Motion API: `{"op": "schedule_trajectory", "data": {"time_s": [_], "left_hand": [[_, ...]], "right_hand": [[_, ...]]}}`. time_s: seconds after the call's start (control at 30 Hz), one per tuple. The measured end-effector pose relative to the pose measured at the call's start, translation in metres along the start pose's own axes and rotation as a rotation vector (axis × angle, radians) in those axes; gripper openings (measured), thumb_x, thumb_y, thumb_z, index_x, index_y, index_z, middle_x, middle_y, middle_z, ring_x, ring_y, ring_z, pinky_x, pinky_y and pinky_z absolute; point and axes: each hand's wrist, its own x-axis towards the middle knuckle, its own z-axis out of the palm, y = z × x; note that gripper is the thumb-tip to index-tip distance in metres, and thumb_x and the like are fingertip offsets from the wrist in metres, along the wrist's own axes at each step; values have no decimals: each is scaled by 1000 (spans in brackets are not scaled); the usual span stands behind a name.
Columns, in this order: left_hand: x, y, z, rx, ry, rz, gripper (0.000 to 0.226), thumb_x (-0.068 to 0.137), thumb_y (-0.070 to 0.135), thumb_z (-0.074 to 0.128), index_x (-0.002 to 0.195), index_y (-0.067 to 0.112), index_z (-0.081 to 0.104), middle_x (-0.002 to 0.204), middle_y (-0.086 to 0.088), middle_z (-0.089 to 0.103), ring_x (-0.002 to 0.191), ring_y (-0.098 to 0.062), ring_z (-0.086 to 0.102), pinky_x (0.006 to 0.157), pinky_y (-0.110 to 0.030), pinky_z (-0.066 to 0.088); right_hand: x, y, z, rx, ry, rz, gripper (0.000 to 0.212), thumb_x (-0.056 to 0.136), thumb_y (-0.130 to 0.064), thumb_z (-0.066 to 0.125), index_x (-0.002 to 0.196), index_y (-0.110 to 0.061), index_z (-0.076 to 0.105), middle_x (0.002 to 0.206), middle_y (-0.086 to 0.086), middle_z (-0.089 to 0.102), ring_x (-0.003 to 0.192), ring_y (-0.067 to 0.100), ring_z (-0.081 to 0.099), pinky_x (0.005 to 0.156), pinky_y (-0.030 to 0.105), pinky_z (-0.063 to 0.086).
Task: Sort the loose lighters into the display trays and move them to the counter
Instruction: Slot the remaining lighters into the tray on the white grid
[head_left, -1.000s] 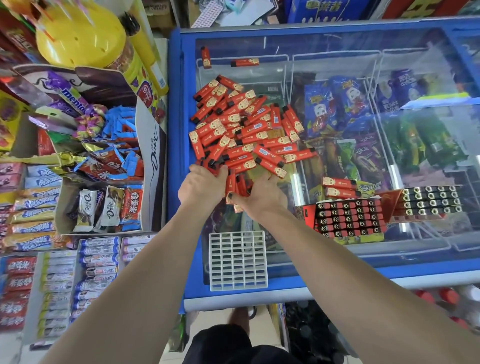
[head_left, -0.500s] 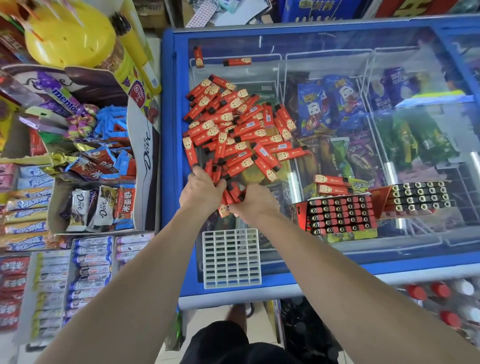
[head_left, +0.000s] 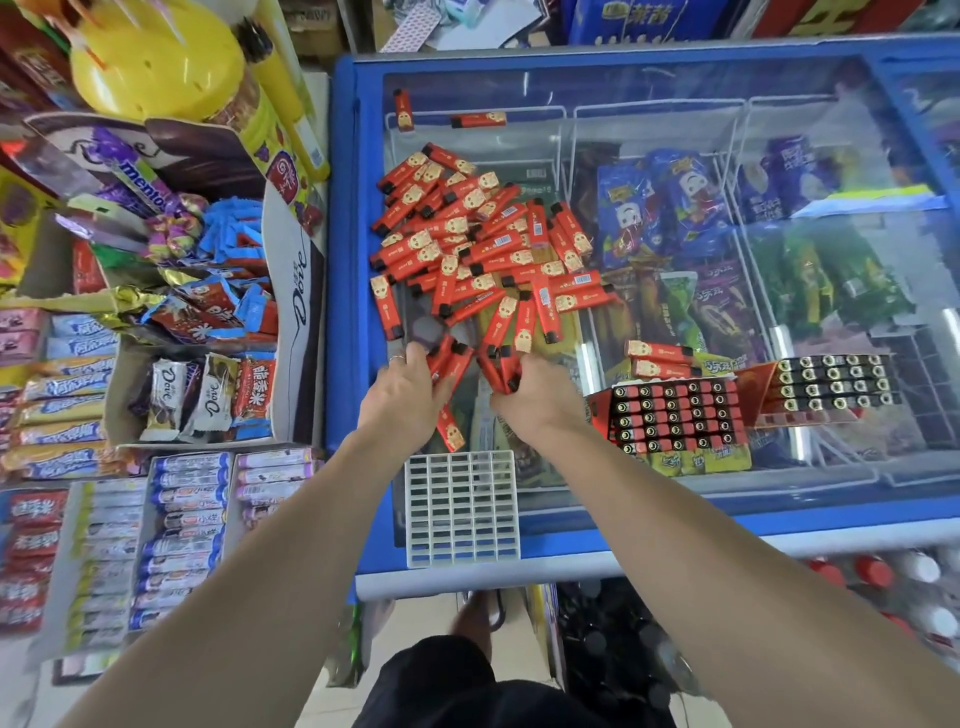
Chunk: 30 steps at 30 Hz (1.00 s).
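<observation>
Empty white grid tray (head_left: 461, 509) near, filled tray (head_left: 675, 415) right, both hands (head_left: 402, 400) (head_left: 535, 397) clutching red lighters (head_left: 478, 244) from the far pile.

A second ago my two hands met knuckle to knuckle over one bunch of red lighters at the near edge of the pile; now they have drawn apart, each with its own share; my left hand (head_left: 402, 397) has slid toward the lower left and grips a few lighters (head_left: 451, 387), one of them poking out below my palm toward the empty white grid tray (head_left: 461, 508); my right hand (head_left: 537, 397) has shifted to the right and pinches a separate bunch (head_left: 501, 366) by its black caps; a strip of freezer lid glass (head_left: 480, 415) shows between them where the single bunch sat.
</observation>
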Motion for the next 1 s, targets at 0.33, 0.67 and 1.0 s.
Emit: {"op": "schedule_trajectory", "data": {"time_s": [0.33,0.67,1.0], "left_hand": [[-3,13,18,122,92,-12,62,98,48,64,132,2,39,134,-16,51,130,-32,49,100,-41,50],[-4,10,12,45,168,-12,37,106,39,53,115,4,46,103,-17,64,92,-33,66,65,-37,48],[-6,-4,-9,-619,177,-238,16,106,19,48,111,6,39,90,-11,57,68,-25,58,53,-40,50]], "right_hand": [[1,12,1,-113,63,-34,25,85,-30,77,85,-12,61,80,1,65,75,25,67,70,38,59],[1,28,-5,194,126,44,30,90,-29,73,111,-15,57,95,1,68,83,24,66,67,32,49],[4,15,-6,400,237,172,32,85,-37,75,104,-15,62,88,0,70,80,21,69,64,34,53]]}}
